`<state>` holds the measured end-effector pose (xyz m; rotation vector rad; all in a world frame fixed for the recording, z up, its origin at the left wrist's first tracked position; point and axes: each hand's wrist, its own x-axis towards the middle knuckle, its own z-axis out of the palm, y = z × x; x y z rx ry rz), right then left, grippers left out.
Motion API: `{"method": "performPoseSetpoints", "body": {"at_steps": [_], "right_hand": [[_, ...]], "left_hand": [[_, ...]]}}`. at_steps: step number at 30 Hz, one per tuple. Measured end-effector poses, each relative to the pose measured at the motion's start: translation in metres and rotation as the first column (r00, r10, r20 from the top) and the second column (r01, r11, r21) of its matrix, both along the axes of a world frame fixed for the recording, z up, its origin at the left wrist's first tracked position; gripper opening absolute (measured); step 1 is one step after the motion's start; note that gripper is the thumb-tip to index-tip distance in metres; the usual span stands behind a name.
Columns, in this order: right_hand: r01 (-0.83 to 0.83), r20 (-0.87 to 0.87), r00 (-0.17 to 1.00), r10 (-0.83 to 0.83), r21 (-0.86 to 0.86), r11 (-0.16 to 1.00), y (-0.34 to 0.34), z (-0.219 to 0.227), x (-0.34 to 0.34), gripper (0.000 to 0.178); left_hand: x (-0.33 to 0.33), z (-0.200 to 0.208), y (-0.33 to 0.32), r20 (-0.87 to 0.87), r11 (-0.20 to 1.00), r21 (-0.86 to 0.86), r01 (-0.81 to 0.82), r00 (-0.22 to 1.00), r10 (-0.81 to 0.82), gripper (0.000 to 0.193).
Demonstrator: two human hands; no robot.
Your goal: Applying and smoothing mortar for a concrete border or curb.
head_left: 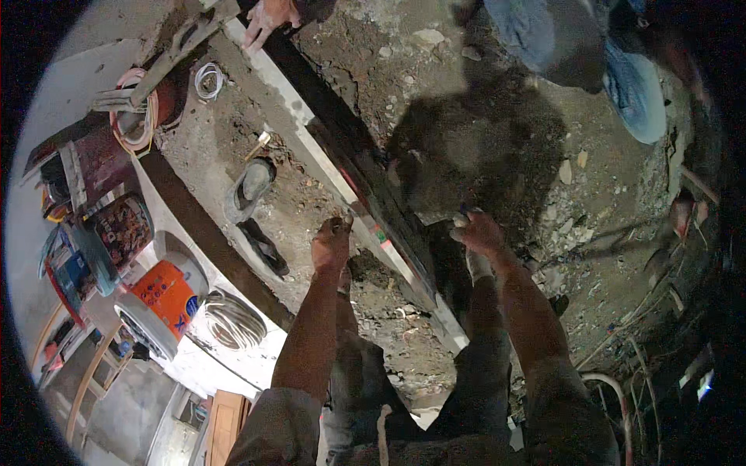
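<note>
My left hand (pixel 332 239) is closed, fingers curled, just left of a long straight board (pixel 281 97) that runs diagonally over the dirt. Whatever it may hold is hidden. Across the board, my right hand (pixel 482 233) is also closed, with a small dark bit showing at its fingertips that I cannot make out. Between my hands, a narrow bar with red and green marks (pixel 382 237) lies along the board, perhaps a level. At the board's far end, another person's hand (pixel 270 19) rests on it. The near end reaches between my legs.
Two shoes, one grey (pixel 252 188) and one dark (pixel 264 248), lie left of the board. Beyond them are a white wire coil (pixel 208 81), an orange-labelled bucket (pixel 167 295) and a pale hose coil (pixel 235 320). A person in blue jeans (pixel 633 89) is at the far right.
</note>
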<state>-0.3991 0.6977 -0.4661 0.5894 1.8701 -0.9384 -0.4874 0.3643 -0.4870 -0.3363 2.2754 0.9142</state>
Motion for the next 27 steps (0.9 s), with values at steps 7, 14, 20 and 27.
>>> {"method": "performPoseSetpoints", "body": {"at_steps": [7,14,20,27], "right_hand": [[-0.038,-0.076,0.996,0.044,0.074,0.997,-0.025,-0.065,-0.059,0.067],[-0.351,-0.082,0.926,0.369,0.174,0.92,-0.057,-0.154,-0.093,0.044],[-0.268,-0.149,0.945,0.292,0.162,0.95,-0.086,-0.101,-0.146,0.036],[-0.095,-0.103,0.174,0.979,0.988,0.121,-0.083,-0.15,-0.094,0.028]], "left_hand": [[-0.045,0.018,0.033,-0.078,0.957,-0.199,0.211,0.97,-0.231,0.047],[-0.052,-0.009,0.002,0.075,0.992,-0.124,0.033,0.997,-0.024,0.049],[-0.05,-0.005,-0.017,0.122,0.994,-0.046,-0.101,0.987,0.106,0.046],[-0.048,-0.031,0.008,0.173,0.951,0.207,-0.228,0.966,0.194,0.035]]}}
